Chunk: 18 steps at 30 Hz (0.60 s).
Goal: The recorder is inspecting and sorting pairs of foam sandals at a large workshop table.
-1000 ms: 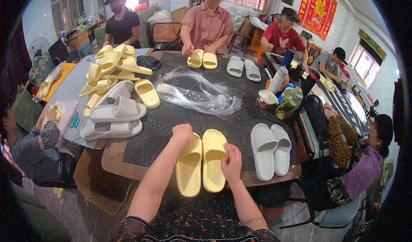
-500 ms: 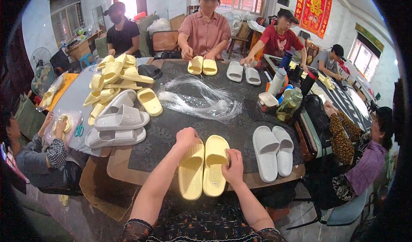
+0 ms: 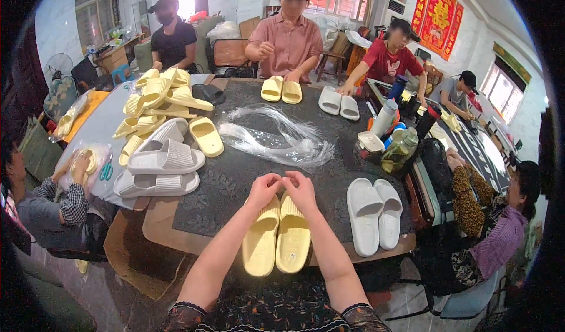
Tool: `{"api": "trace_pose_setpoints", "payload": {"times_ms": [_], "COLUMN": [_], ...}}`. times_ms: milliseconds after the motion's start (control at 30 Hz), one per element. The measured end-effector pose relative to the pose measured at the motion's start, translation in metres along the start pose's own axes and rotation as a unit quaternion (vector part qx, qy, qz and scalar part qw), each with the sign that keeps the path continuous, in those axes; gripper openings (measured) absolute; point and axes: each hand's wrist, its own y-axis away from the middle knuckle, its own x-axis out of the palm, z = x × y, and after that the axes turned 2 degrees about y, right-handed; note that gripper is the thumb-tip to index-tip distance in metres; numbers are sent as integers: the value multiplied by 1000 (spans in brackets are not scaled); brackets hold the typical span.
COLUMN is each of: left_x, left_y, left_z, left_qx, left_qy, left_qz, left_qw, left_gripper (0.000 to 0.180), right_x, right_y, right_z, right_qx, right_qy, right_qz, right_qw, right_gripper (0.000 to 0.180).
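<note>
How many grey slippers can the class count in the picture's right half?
4: near left slipper and near right slipper, to the right of the person's right hand; far left slipper and far right slipper, by a co-worker's hand. Bottles could hide others.

Head-worn fisheye — downward, across the table (image 3: pixel 160 221)

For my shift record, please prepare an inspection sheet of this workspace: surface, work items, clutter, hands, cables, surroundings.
Surface: dark leaf-patterned mat on brown table.
Work items: pale-yellow, ribbed, open-toed slippers at near edge; smooth, light-grey slippers to their right.
Clutter: heaped yellow and grey slippers, left; loose clear plastic strands, centre; coloured cylindrical bottles, right.
Hands: left hand and right hand meet above the yellow pair's far ends; contents unclear.
Cables: nothing seen.
Surroundings: several co-workers around tables.
</note>
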Motion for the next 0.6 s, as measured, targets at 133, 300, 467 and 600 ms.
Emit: {"api": "trace_pose_setpoints", "payload": {"times_ms": [133, 300, 467, 600], "left_x": [-9, -1, -2, -3], "left_y": [-2, 2, 3, 4], "left_z": [10, -5, 4, -1], "left_qx": [34, -13, 1, -6], "left_qy": [-64, -99, -74, -69], "left_qz": [-36, -19, -32, -21], "left_qw": [997, 995, 997, 997], "left_gripper": [14, 14, 17, 13], "right_x": [10, 4, 10, 10], "right_y": [-4, -2, -2, -1], "right_z": [-12, -25, -27, -29], "right_qx": [58, 102, 70, 70], "right_qy": [-121, -162, -186, -177], "right_qz": [65, 37, 28, 72], "right_qw": [989, 981, 980, 979], "right_gripper": [25, 17, 14, 14]}}
